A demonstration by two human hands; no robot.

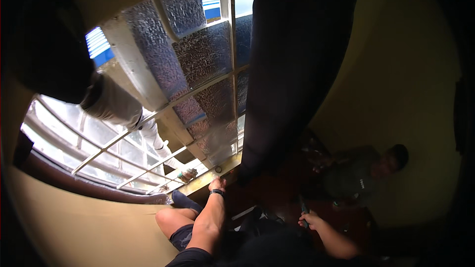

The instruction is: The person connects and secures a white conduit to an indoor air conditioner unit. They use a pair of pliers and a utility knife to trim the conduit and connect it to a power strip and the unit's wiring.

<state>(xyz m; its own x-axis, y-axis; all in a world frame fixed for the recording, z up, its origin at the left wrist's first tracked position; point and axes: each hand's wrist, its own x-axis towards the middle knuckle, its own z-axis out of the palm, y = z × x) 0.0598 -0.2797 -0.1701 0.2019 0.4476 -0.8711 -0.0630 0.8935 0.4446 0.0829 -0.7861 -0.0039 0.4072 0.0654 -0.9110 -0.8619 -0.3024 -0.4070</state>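
Note:
My left hand (217, 184), with a dark band on the wrist, is at the lower corner of the window frame (203, 180). Its fingers are curled together; what they hold, if anything, is too small to make out. Just above it a small dark ring (217, 169) shows by the sill. My right hand (309, 219) is closed around a slim dark tool (303, 203) that points up and away; its exact kind is lost in the shade. Outside the bars, another person's white-sleeved arm (118, 104) reaches down, that person's gloved hand (188, 174) resting near the sill.
White window bars (198, 89) cross textured glass panes (203, 52). A dark curtain (292, 69) hangs right of the window. In the shade at right is another person in a dark shirt (346, 180). My bare knee (170, 220) is beside my left forearm, near the wall.

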